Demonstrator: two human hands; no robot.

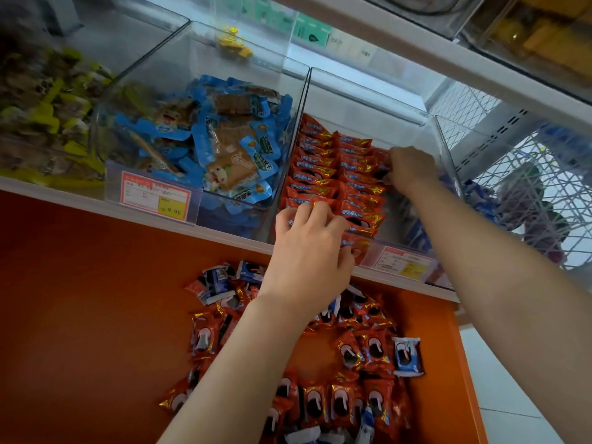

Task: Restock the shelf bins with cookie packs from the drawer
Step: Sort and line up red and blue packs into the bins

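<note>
Right hand [411,168]: fingertips buried among the red cookie packs [336,174]; whether it grips one cannot be told. Left hand [307,251]: back toward the camera, covering the front-row packs under it. Price label [403,262] on the cookie bin: print blurred, unreadable. The right forearm hides much of the blue packs [480,200] in the neighbouring bin. Yellow-green packets [48,100] at far left: blurred, cut by the frame edge. Drawer [96,315]: left and bottom cut off, lowest packs clipped. Behind the wire mesh [544,149]: a blurred shape, not identifiable.
</note>
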